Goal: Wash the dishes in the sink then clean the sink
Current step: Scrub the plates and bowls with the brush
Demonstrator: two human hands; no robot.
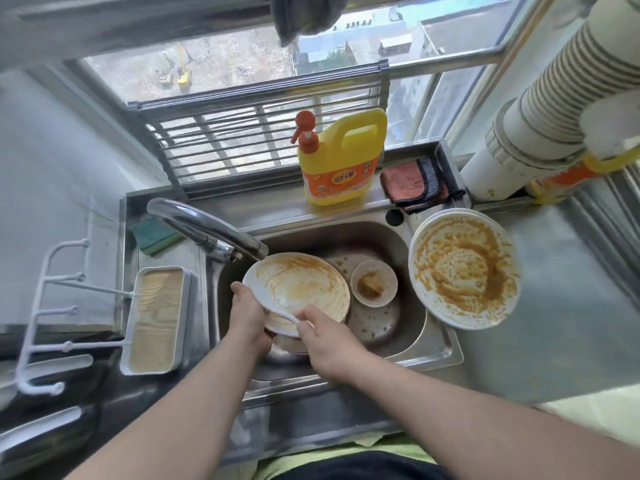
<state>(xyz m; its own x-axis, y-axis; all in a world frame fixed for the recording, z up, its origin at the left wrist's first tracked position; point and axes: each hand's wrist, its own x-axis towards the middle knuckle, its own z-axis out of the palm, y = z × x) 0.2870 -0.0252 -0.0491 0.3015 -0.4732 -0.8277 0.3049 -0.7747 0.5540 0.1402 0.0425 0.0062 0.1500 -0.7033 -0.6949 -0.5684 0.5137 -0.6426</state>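
Note:
Over the steel sink (408, 244), my left hand (247, 318) grips the near-left rim of a white plate (304, 285) smeared with orange sauce, held tilted under the faucet (207, 230). My right hand (323, 336) pinches the handle of a white spoon (277, 308) lying across that plate. A small dirty bowl (373, 284) and another soiled plate (375, 323) lie in the basin. A large sauce-covered plate (462, 268) rests on the sink's right edge.
A yellow detergent bottle (341, 161) and a pink-and-dark cloth (415, 181) sit on the back ledge. A green sponge (154, 233) lies behind the faucet. A white tray (157, 318) and a white hook rack (52, 306) stand left. A steel counter (554, 323) extends right.

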